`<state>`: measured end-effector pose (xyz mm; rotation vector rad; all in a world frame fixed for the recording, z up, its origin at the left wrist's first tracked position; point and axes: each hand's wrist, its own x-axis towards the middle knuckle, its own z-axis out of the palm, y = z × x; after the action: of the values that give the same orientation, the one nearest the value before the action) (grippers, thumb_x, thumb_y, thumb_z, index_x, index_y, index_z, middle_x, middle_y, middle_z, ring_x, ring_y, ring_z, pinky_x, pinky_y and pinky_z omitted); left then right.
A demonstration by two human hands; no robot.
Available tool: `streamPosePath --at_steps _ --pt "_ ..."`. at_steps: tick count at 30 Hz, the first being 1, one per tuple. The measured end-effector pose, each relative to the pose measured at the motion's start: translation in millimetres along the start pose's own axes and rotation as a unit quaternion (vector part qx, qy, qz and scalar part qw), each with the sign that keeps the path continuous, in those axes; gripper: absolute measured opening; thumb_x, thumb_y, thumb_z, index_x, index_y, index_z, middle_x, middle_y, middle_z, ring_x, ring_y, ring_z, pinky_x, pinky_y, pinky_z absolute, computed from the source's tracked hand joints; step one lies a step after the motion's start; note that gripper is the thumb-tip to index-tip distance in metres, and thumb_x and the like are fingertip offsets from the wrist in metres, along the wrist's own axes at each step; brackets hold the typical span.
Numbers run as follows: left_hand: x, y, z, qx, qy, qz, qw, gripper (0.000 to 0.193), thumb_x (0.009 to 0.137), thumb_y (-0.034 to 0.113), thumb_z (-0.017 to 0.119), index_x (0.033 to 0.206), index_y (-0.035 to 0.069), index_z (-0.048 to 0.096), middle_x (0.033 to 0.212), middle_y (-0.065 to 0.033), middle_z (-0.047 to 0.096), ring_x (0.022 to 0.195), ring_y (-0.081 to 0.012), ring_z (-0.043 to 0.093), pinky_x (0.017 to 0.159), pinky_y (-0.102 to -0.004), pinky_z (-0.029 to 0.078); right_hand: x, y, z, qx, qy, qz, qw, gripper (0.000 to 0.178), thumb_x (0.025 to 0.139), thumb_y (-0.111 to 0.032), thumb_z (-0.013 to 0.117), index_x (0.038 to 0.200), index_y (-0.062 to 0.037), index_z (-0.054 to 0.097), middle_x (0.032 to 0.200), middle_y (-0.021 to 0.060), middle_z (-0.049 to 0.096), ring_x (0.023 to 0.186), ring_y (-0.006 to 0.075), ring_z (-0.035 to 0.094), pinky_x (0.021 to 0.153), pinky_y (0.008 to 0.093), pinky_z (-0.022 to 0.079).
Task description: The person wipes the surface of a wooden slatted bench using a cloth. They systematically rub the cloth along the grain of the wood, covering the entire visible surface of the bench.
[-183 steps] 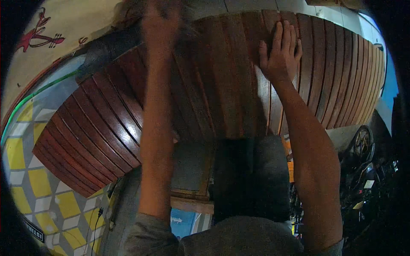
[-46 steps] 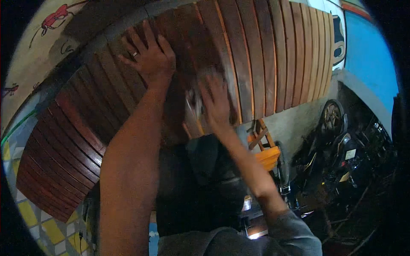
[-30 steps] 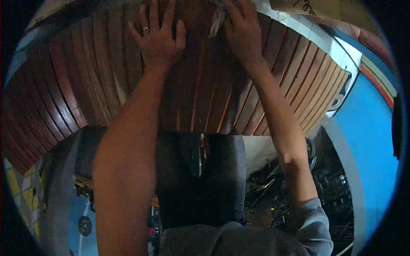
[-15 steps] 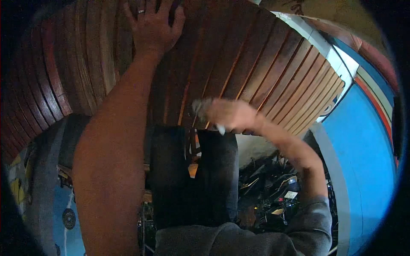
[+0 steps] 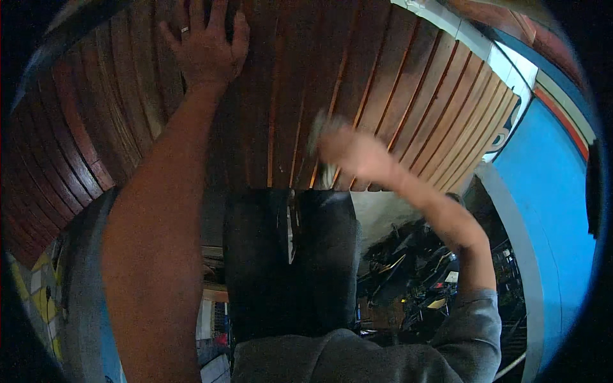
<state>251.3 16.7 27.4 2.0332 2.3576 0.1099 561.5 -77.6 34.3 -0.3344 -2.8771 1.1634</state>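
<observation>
A wide surface of reddish-brown wooden slats (image 5: 306,70) lies in front of me, with narrow grooves between the slats. My left hand (image 5: 209,56), wearing a ring, rests flat on the far part of it with fingers spread. Nearer and further right, my right hand (image 5: 359,153) is closed on a crumpled greyish-white piece (image 5: 324,131) that looks like a rag or pad. Motion smears this hand, so the exact kind of thing cannot be made out. It is at the slats, above my knees.
My legs in dark trousers (image 5: 255,255) meet the near edge of the slats. Dark jumbled clutter (image 5: 415,274) lies low at the right, before a light blue wall (image 5: 533,185). A yellow-and-grey patterned surface (image 5: 46,300) shows at the lower left.
My right hand has moved slightly right and away from me with the greyish piece. My left hand appears a little further left in the picture, still flat on the slats; the view has shifted somewhat.
</observation>
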Motion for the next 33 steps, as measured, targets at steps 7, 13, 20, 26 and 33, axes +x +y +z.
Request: streamPosePath --at_steps 7,13,20,26,33 --pt "1.0 10.0 8.9 -0.016 0.037 0.031 0.999 0.054 0.098 0.035 0.045 0.15 0.019 0.039 0.158 -0.013 0.028 0.147 -0.0346 0.019 0.117 -0.0597 0.009 -44.2 -30.3 11.7 0.075 0.011 -0.123 0.99 0.032 0.078 -0.009 0.063 0.11 -0.0071 0.067 0.124 0.0071 0.063 0.122 0.0198 0.057 0.109 0.0329 0.045" --pt "1.2 3.6 21.6 0.019 0.049 0.031 0.998 0.053 0.099 0.035 0.045 0.149 0.019 0.041 0.157 -0.0138 0.03 0.147 -0.0346 0.02 0.117 -0.0591 0.01 -43.0 124.9 -77.1 -0.126 0.223 0.222 0.941 0.039 0.087 -0.006 0.06 0.126 -0.0069 0.061 0.134 0.0184 0.055 0.124 0.035 0.054 0.103 0.0443 0.045" --pt "-8.2 0.2 18.3 0.013 0.048 0.05 0.998 0.052 0.101 0.036 0.042 0.149 0.016 0.04 0.158 -0.0125 0.027 0.147 -0.0335 0.02 0.117 -0.0579 0.009 -39.5 66.4 -37.7 0.0 0.251 0.344 0.905 0.037 0.088 -0.006 0.059 0.125 -0.0087 0.059 0.133 0.0166 0.056 0.125 0.0346 0.053 0.107 0.0425 0.043" --pt "-2.9 11.7 2.2 0.003 0.006 0.021 1.0 0.054 0.101 0.038 0.04 0.151 0.018 0.035 0.16 -0.0114 0.024 0.149 -0.0322 0.014 0.119 -0.0549 0.004 -93.7 -74.7 42.9 0.083 0.08 0.027 0.993 0.021 0.083 -0.006 0.063 0.104 -0.0063 0.064 0.12 0.0126 0.062 0.121 0.0261 0.057 0.108 0.0395 0.047" --pt "1.1 -13.0 25.0 -0.063 0.085 0.089 0.99 0.056 0.098 0.052 0.039 0.149 0.029 0.039 0.158 -0.0081 0.028 0.145 -0.0364 0.024 0.113 -0.0644 0.014 -73.8 28.8 -17.8 -0.119 0.203 0.078 0.969 0.019 0.087 -0.006 0.057 0.103 -0.0027 0.065 0.122 0.0148 0.063 0.12 0.0299 0.058 0.104 0.0421 0.047"
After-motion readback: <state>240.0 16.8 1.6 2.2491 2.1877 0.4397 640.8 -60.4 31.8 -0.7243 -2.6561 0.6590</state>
